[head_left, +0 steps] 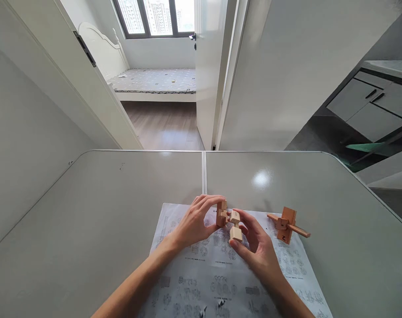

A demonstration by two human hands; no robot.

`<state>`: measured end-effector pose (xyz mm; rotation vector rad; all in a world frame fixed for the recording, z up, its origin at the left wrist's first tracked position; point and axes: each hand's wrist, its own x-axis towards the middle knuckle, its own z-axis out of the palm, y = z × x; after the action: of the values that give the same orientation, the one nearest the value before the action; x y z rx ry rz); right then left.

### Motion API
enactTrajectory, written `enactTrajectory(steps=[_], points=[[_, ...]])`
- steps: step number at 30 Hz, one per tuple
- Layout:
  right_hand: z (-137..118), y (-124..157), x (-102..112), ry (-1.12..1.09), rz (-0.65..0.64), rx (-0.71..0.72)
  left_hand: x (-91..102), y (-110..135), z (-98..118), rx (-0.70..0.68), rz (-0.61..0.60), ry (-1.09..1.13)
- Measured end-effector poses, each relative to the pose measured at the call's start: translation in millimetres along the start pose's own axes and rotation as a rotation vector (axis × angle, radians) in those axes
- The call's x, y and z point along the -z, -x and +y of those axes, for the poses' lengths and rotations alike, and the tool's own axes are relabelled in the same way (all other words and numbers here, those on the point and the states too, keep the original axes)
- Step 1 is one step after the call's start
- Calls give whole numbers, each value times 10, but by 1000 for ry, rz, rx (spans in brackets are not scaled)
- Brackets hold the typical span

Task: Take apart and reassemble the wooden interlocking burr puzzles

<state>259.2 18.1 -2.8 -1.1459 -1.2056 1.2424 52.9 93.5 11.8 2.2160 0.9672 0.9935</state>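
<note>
Over a printed sheet (201, 269) on the table, my left hand (199, 221) grips a reddish-brown notched wooden puzzle piece (221, 213) between thumb and fingers. Facing it, my right hand (253, 240) pinches a pale notched wooden puzzle piece (235, 233), thumb at its lower end and a finger near its top. The two pieces are side by side and very close; whether they touch or interlock I cannot tell. To the right, an assembly of brown wooden puzzle pieces (287, 225) with crossing bars and printed letters lies partly on the sheet.
The grey table (88, 229) has a seam (204, 172) down its middle and a rounded far edge. Small dark bits (221, 303) lie on the sheet near the front. Past the table are an open door (210, 70), a bed (154, 81) and cabinets (369, 101) at right.
</note>
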Motion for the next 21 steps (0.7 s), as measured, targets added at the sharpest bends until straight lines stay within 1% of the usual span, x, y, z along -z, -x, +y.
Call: enactTrajectory(steps=[3, 9, 13, 21], points=[[19, -2, 2, 16, 19, -26, -9, 7, -12, -19, -5, -2], [36, -11, 4, 52, 47, -34, -15, 19, -24, -21, -15, 3], [72, -19, -10, 51, 45, -32, -27, 23, -10, -111, 14, -18], [70, 10, -58, 138, 49, -2, -48, 41, 31, -277, 76, -161]])
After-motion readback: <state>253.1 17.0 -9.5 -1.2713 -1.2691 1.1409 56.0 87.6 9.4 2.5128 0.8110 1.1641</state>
